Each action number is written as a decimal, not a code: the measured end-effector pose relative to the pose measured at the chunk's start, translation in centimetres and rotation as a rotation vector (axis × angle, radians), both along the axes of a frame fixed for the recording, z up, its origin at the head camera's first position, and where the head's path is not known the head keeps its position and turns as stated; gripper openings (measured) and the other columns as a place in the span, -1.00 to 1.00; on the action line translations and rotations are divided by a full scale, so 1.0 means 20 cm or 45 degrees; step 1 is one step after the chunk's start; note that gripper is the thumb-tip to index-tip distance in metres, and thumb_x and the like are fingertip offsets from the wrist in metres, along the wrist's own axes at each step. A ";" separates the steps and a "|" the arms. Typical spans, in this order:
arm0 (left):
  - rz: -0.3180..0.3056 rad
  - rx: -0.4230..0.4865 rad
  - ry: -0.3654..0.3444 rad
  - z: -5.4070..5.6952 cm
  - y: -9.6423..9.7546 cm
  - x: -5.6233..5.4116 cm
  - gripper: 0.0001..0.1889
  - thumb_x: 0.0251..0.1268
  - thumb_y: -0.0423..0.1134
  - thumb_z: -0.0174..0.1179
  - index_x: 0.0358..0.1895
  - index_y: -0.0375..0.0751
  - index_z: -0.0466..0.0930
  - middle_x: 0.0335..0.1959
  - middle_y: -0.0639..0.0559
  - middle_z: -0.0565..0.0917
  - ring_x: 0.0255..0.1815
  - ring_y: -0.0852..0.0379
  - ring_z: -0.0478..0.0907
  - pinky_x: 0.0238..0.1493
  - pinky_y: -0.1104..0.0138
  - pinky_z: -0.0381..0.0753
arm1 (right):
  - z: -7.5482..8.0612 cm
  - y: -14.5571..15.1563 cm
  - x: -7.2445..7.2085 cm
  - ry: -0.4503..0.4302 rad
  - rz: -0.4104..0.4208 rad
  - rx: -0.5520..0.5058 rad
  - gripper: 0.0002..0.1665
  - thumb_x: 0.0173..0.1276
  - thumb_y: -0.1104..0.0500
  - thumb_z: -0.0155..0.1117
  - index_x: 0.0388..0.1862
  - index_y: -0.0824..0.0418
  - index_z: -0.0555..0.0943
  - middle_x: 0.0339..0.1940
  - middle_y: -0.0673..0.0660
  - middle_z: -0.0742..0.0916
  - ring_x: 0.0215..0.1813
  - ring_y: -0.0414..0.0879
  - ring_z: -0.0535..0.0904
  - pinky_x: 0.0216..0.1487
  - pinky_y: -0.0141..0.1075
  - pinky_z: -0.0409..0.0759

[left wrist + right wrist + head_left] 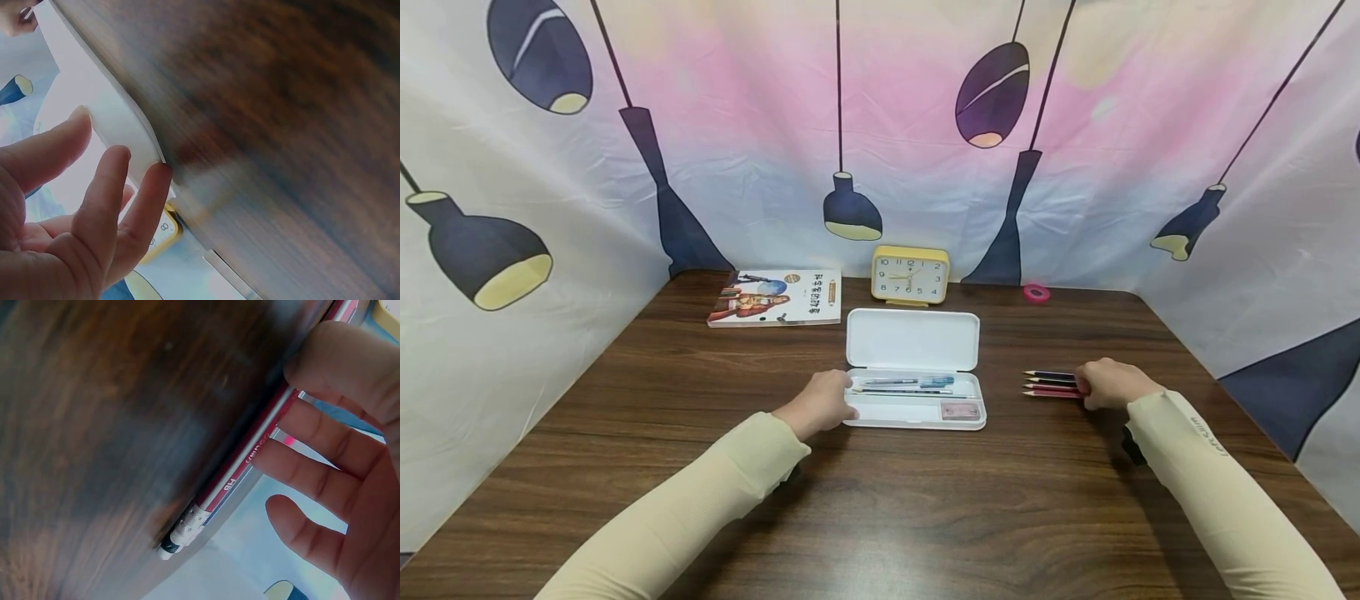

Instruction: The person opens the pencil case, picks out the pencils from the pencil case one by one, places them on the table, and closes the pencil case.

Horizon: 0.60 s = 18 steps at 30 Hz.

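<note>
An open white pencil case (913, 339) lies mid-table, its lid tipped back. Inside are slim pens (891, 382), a blue-capped one among them, and a pinkish eraser-like block (960, 410) at the right end. My left hand (822, 404) holds the case's left end, thumb at the near corner and fingers farther back. To the right of the case, my right hand (1112, 385) pinches several pencils (1049, 394), black and dark red, laid side by side with points toward the case. In the right wrist view, a red pencil (231, 483) marked HB shows its eraser end.
Behind the case stands a yellow alarm clock (910, 277). A white illustrated book (775, 297) lies at the back left, and a pink ring-shaped roll (1036, 293) at the back right. Fabric printed with lamps hangs around the wooden table (880, 517).
</note>
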<state>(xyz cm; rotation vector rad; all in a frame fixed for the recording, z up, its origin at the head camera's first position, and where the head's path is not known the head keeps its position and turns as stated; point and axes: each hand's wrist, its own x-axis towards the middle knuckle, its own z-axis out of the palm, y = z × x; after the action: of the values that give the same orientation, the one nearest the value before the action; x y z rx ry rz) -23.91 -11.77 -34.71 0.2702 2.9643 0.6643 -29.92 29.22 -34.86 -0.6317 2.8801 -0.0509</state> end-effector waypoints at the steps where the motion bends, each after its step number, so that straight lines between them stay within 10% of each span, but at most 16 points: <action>1: 0.002 0.002 -0.002 0.00 0.00 0.00 -0.52 -0.13 -0.33 0.32 -0.07 -0.48 0.46 -0.11 -0.25 0.51 0.01 -0.17 0.36 0.02 0.12 0.32 | 0.00 0.00 0.00 -0.003 -0.002 0.002 -0.80 -0.05 0.38 0.16 -0.62 0.16 0.35 -0.65 0.02 0.38 -0.60 -0.15 0.24 -0.62 -0.32 0.16; 18: -0.005 -0.007 0.020 -0.01 -0.01 0.00 -0.52 -0.16 -0.32 0.33 -0.09 -0.48 0.47 -0.12 -0.26 0.52 -0.02 -0.17 0.38 0.01 0.13 0.33 | 0.01 0.00 0.00 -0.003 -0.018 0.024 -0.86 -0.06 0.38 0.16 -0.57 0.17 0.43 -0.63 0.02 0.43 -0.60 -0.15 0.28 -0.62 -0.32 0.21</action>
<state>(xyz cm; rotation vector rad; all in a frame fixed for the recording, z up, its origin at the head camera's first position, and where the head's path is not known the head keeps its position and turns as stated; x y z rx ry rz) -23.89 -11.94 -34.84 0.2821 2.9789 0.6568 -29.99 29.21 -34.68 -0.6071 2.8792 -0.0269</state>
